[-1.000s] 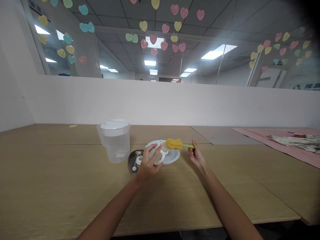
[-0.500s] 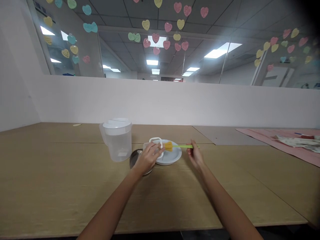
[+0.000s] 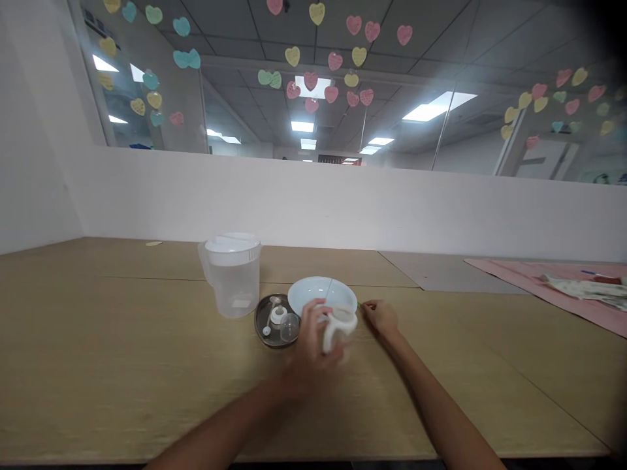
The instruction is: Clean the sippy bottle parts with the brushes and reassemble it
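Note:
My left hand [image 3: 313, 336] is closed around a baby bottle with white handles [image 3: 340, 321], smeared by motion, in front of a white bowl [image 3: 313, 284]. Just right of the bowl, my right hand [image 3: 383, 317] has its fingers pinched together. A sliver of the bottle brush's green handle [image 3: 361, 304] shows at those fingertips; the yellow brush head is hidden. Left of my left hand lies a round dark metal tray [image 3: 259, 321]. In it are a white collar with a teat [image 3: 279, 315], a thin straw with a white end [image 3: 267, 330] and a clear cap [image 3: 290, 328].
A lidded clear plastic pitcher [image 3: 236, 287] stands behind the tray on the wooden table [image 3: 122, 365]. At the far right a pink cloth [image 3: 519, 277] carries a patterned cloth [image 3: 588, 289]. A white wall [image 3: 318, 202] with a window bounds the back.
My left hand has brought the bottle down and to the right, uncovering the tray's contents. My right hand is slightly lower, and the yellow brush head is out of sight.

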Motion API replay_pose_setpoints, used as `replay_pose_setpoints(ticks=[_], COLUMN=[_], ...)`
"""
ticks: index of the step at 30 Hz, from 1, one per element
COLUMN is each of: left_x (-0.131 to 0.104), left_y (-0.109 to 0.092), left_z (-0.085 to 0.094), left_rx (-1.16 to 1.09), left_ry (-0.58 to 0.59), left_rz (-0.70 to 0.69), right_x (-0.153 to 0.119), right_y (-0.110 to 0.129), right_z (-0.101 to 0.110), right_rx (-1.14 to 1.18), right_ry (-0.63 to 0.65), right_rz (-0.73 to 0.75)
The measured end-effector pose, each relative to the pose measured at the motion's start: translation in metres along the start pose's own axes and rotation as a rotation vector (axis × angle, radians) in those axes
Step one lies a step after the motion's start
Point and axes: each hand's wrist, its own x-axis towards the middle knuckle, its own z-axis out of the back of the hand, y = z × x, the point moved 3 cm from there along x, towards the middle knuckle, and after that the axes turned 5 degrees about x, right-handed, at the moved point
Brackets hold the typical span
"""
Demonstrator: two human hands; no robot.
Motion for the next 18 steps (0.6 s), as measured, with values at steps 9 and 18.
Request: replay_pose_setpoints(ticks=[9, 18], left_x=[0.0, 0.007], left_y=[0.002, 0.017], left_z=[-0.005, 0.007], left_rx=[0.052, -0.003], left_ry=[0.293, 0.316], left_rz=[-0.042, -0.098], right_x=[-0.008, -0.013], right_y=[0.013, 0.027], right_z=[0.003, 0.017], right_rx=[-0.397, -0.504], right_ry=[0.149, -0.074], right_rz=[0.033, 0.06])
